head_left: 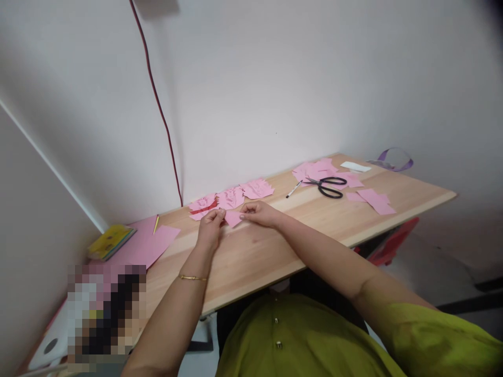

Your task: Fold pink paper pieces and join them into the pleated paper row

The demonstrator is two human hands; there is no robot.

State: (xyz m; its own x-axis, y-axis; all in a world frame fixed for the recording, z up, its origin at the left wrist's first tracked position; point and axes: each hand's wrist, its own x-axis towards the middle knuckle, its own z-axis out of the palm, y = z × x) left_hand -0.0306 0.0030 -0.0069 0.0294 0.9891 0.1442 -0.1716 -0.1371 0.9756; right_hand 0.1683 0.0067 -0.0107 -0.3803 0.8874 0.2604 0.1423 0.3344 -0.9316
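A small piece of pink paper (233,218) is stretched between my two hands, just above the wooden table. My left hand (211,225) pinches its left edge, and my right hand (259,213) pinches its right edge. Just behind them, against the wall, lie several pink paper pieces with jagged cut edges (230,198) and writing-like marks. A dark red strip (204,208) lies across the leftmost one, close to my left fingers.
To the right lie black-handled scissors (330,187), a pen (294,189), pink paper scraps (376,201) and a white strip (355,167). On the left are large pink sheets (157,243), a yellow pencil (156,224) and a yellow pad (110,241). A dark red cable (157,102) hangs along the wall.
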